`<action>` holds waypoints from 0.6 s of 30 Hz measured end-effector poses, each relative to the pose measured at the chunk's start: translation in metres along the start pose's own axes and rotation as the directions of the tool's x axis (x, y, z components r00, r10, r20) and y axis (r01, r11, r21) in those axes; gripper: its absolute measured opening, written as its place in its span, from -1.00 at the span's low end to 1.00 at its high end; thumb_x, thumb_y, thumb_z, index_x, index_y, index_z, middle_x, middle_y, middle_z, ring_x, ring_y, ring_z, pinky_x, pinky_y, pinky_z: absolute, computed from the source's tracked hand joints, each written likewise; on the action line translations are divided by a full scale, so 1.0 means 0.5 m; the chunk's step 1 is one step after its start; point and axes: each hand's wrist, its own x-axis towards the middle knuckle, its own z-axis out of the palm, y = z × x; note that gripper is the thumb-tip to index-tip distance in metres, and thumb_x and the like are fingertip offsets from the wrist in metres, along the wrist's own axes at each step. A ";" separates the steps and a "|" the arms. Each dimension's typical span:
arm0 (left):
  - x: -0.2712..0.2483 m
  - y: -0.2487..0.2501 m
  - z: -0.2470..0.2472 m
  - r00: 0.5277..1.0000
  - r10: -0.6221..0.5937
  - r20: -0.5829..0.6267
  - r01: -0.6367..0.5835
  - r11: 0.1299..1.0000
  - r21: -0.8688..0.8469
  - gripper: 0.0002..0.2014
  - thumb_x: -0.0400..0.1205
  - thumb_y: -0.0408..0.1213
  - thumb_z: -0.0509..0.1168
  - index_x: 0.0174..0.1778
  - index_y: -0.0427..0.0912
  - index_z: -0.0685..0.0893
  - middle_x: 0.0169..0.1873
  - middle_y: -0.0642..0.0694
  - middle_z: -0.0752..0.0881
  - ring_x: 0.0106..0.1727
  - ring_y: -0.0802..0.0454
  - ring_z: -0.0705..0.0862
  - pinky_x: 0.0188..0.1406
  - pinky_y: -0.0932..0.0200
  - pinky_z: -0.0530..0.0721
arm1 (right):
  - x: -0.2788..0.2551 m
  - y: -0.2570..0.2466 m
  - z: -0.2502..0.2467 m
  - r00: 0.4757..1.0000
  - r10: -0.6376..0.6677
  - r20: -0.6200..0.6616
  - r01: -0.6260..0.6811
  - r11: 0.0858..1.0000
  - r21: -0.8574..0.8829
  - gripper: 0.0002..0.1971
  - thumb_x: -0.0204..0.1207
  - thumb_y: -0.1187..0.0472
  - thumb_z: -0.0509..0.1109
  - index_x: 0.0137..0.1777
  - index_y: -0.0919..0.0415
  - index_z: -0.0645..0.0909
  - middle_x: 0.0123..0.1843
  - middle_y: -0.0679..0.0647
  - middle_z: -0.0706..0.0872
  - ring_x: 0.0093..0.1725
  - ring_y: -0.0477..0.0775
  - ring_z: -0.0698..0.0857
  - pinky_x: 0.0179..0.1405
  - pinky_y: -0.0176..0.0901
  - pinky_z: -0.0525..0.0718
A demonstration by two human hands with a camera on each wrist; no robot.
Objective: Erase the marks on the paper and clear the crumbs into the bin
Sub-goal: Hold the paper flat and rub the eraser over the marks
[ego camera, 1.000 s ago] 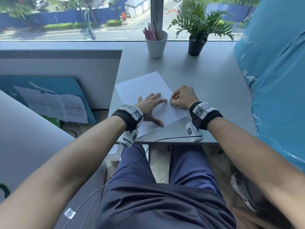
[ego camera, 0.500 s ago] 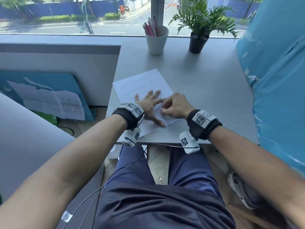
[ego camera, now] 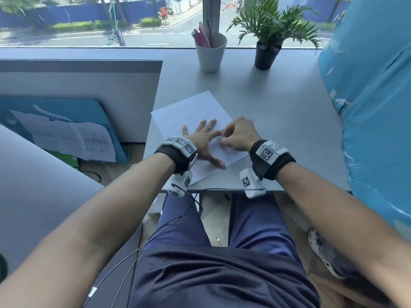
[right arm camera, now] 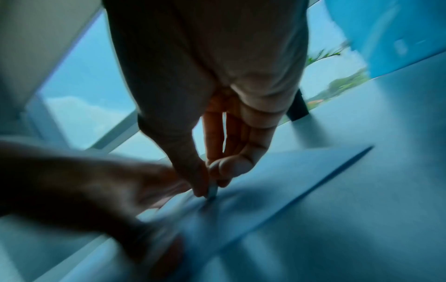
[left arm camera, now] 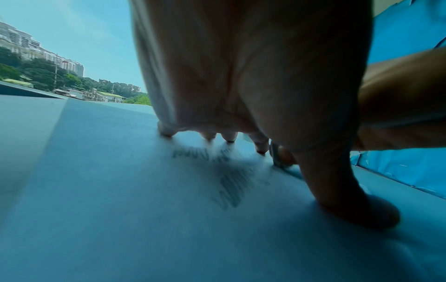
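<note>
Right hand (ego camera: 239,135) leftward, perhaps one eraser (right arm camera: 212,190).

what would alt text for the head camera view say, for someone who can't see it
A seated person's left hand presses flat on a sheet of paper on a grey desk while the right hand pinches something small against the sheet. A white pen cup and a potted plant stand by the window.

Grey desk (ego camera: 278,112) under a sunlit window (ego camera: 89,21), grey partition (ego camera: 77,90) left, wooden floor (ego camera: 215,210) below
</note>
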 end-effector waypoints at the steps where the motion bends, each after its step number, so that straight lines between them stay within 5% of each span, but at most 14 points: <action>1: 0.001 -0.001 0.000 1.000 -0.003 0.008 0.003 1.000 0.007 0.25 0.21 0.43 0.52 0.72 0.27 -0.06 0.70 0.11 -0.38 0.69 -0.01 -0.43 0.45 -0.68 -0.30 | -0.013 -0.008 0.014 0.996 -0.061 0.066 0.063 0.997 -0.037 -0.89 0.30 0.20 0.56 -0.19 0.15 0.86 -0.20 0.02 0.85 -0.17 -0.08 0.76 -0.24 -0.42 0.52; 3: 0.002 -0.002 0.001 1.000 0.002 0.009 -0.002 1.000 0.012 0.25 0.21 0.44 0.52 0.72 0.29 -0.07 0.70 0.11 -0.38 0.69 -0.01 -0.42 0.45 -0.68 -0.29 | -0.018 -0.005 0.008 0.992 -0.065 0.107 0.068 0.997 -0.027 -0.87 0.29 0.21 0.58 -0.16 0.16 0.86 -0.19 0.01 0.85 -0.17 -0.11 0.74 -0.21 -0.42 0.54; 7: 0.001 0.000 0.003 1.000 0.003 -0.010 -0.003 1.000 -0.013 0.23 0.19 0.41 0.54 0.70 0.36 -0.05 0.71 0.11 -0.34 0.70 -0.03 -0.40 0.44 -0.68 -0.31 | 0.011 0.017 -0.033 0.993 0.070 -0.092 -0.065 0.996 0.056 -0.87 0.26 0.19 0.59 -0.19 0.16 0.86 -0.23 0.06 0.85 -0.20 -0.07 0.75 -0.18 -0.37 0.59; 11: 0.003 0.000 0.002 1.000 -0.001 -0.001 0.001 1.000 0.010 0.24 0.22 0.42 0.53 0.71 0.31 -0.09 0.70 0.10 -0.38 0.70 -0.03 -0.42 0.44 -0.69 -0.29 | -0.028 -0.003 0.004 0.987 -0.089 0.132 0.094 0.995 -0.029 -0.91 0.29 0.18 0.58 -0.21 0.12 0.85 -0.19 0.00 0.85 -0.14 -0.12 0.75 -0.12 -0.37 0.65; 15: 0.000 0.002 0.001 1.000 -0.005 -0.004 0.005 1.000 -0.008 0.23 0.21 0.42 0.53 0.70 0.36 -0.07 0.71 0.10 -0.35 0.70 -0.05 -0.40 0.44 -0.69 -0.29 | 0.014 0.024 -0.045 0.994 0.098 -0.052 -0.095 0.993 0.069 -0.83 0.22 0.17 0.61 -0.17 0.14 0.86 -0.19 0.05 0.86 -0.14 -0.06 0.78 -0.14 -0.38 0.65; 18: 0.004 0.000 0.002 1.000 -0.004 -0.004 0.004 1.000 0.012 0.24 0.22 0.43 0.52 0.70 0.33 -0.09 0.70 0.09 -0.37 0.70 -0.04 -0.41 0.44 -0.69 -0.29 | -0.012 0.004 -0.013 0.996 -0.039 0.079 0.041 0.999 -0.023 -0.89 0.28 0.21 0.59 -0.19 0.15 0.85 -0.19 0.04 0.85 -0.08 -0.06 0.78 -0.07 -0.32 0.65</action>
